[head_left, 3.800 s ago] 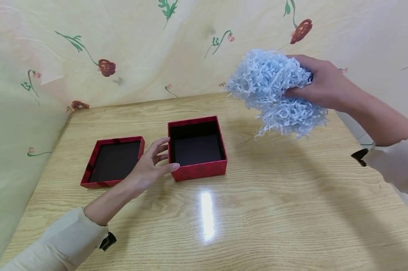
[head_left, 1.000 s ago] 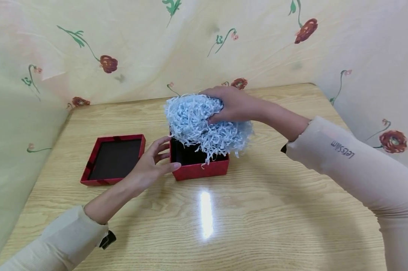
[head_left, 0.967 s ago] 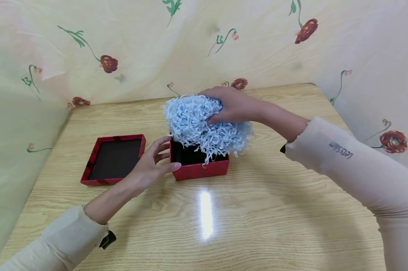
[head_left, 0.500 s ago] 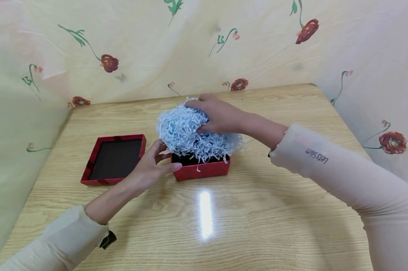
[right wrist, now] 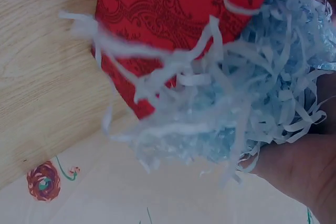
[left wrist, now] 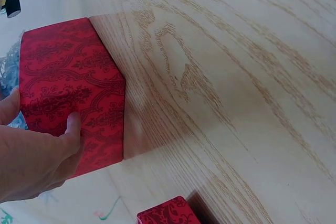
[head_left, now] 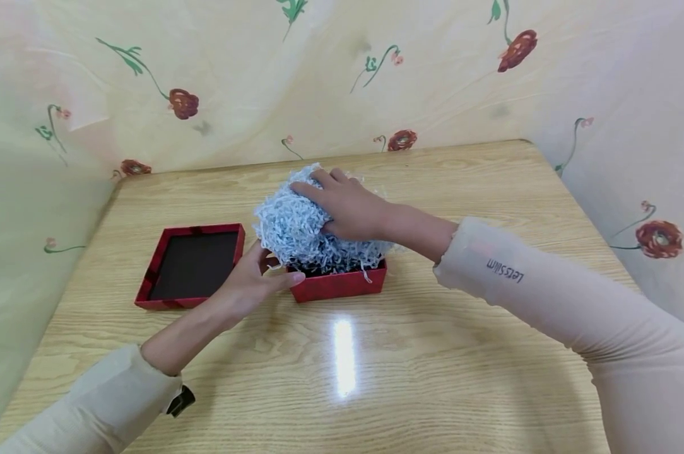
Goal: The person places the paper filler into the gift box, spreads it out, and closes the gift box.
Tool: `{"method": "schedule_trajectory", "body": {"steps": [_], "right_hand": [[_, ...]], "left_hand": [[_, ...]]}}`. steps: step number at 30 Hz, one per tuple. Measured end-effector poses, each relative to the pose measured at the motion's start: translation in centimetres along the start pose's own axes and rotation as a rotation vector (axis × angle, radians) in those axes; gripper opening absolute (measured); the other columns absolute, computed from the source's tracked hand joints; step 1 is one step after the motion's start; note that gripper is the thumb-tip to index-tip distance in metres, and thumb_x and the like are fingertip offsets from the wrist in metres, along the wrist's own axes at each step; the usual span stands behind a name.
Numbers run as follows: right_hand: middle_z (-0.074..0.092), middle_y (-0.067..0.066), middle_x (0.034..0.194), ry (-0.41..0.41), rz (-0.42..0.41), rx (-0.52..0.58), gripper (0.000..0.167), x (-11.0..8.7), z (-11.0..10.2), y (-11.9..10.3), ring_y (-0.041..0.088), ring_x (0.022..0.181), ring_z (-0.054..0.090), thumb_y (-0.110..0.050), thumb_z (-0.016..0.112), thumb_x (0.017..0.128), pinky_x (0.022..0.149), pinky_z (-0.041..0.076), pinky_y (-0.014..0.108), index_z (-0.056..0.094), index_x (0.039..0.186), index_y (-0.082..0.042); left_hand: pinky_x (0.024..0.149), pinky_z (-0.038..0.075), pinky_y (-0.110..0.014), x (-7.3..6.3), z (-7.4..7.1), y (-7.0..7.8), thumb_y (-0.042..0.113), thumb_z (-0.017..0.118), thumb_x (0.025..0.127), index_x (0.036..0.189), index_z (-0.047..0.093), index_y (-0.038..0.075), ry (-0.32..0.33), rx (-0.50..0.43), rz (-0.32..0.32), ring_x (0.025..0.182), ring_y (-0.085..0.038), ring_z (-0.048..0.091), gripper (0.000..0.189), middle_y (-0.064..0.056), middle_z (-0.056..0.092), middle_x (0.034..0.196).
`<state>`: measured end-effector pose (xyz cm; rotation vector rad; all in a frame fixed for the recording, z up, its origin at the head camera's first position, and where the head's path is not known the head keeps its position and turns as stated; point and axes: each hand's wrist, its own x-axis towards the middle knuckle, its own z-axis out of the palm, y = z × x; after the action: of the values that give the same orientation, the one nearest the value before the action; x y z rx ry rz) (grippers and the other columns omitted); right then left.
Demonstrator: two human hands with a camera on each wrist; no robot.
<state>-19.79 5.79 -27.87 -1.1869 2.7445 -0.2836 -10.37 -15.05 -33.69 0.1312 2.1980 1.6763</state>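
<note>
The right hand (head_left: 350, 208), near the centre of the head view, grips a clump of pale blue shredded paper (head_left: 291, 224), fingers spread over its top and thumb tucked into it. The left hand (head_left: 248, 277) holds the left side of the red box (head_left: 339, 287), thumb at the near corner. The paper fills the box's mouth and bulges above the rim. Only the wrist views bring out the dark scrolled pattern on the box walls; the right one also shows loose strands curling across the middle of the frame. The black-lined lid (head_left: 194, 268) lies left of centre in the head view, apart from the box on the wooden tabletop (head_left: 433, 378). Only the head view shows the printed lettering on the right sleeve (head_left: 524, 284). Flowered cloth (head_left: 234, 57) spans the top.
</note>
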Motion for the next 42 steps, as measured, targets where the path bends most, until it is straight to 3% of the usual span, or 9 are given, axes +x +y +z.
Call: {"method": "schedule_trajectory", "body": {"steps": [14,33,42], "right_hand": [[0.016,0.017,0.158,-0.078,-0.008,-0.01,0.085,-0.4,1.5,-0.2,0.041,0.143,0.018,-0.004,0.065,0.088,0.11,0.026,0.058,0.015,0.155,-0.015],[0.015,0.016,0.159,-0.134,0.0,-0.054,0.079,-0.9,2.3,-0.7,0.036,0.144,0.018,-0.012,0.062,0.092,0.109,0.026,0.059,0.015,0.155,-0.009],[0.016,0.014,0.159,-0.274,0.047,-0.044,0.077,-1.3,1.5,-0.6,0.036,0.145,0.014,-0.025,0.061,0.094,0.112,0.018,0.06,0.017,0.154,-0.009]], "left_hand": [[0.1,0.044,-0.046,0.0,0.0,0.2,0.023,0.073,0.087,0.151,0.021,0.028,0.005,0.006,-0.02,0.133,-0.029,0.037,0.083,0.002,0.032,0.148],[0.098,0.046,-0.041,-0.1,0.1,0.3,0.021,0.072,0.088,0.152,0.016,0.029,-0.023,-0.038,0.006,0.136,-0.026,0.035,0.086,0.0,0.032,0.148],[0.089,0.05,-0.032,-0.1,0.1,0.3,0.019,0.072,0.088,0.152,0.019,0.024,-0.008,-0.015,-0.013,0.125,-0.029,0.042,0.083,-0.006,0.039,0.141]]}}
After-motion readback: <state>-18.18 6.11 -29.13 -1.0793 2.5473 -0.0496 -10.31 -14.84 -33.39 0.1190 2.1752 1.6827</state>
